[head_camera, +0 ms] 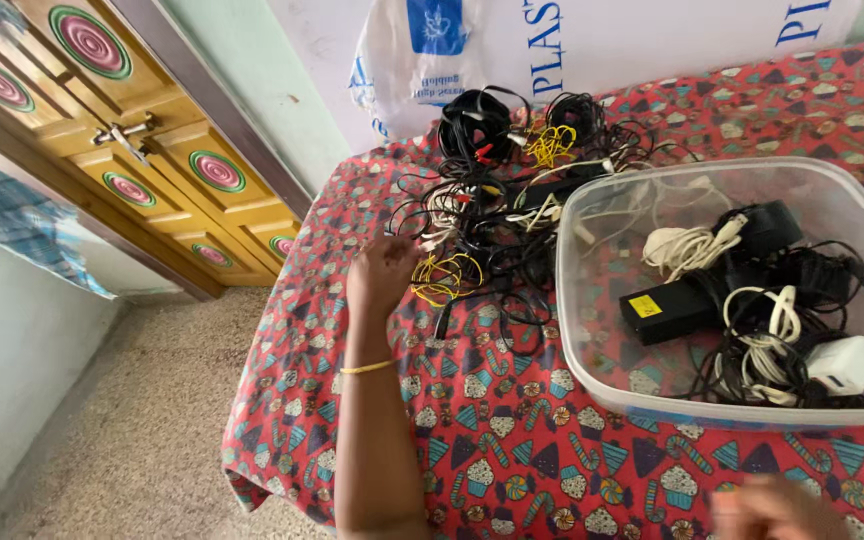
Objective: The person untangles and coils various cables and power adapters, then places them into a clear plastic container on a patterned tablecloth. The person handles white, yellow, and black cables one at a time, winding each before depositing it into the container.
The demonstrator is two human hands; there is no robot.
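The left hand [384, 272] is reaching into the near left edge of the tangled cable pile [512, 200], fingers loosely open beside a yellow wire coil [447, 277], gripping nothing yet. The right hand [777, 508] is blurring at the near right; its fingers cannot be made out. The clear plastic tub [592, 360] of chargers is crowding the pile's right side.
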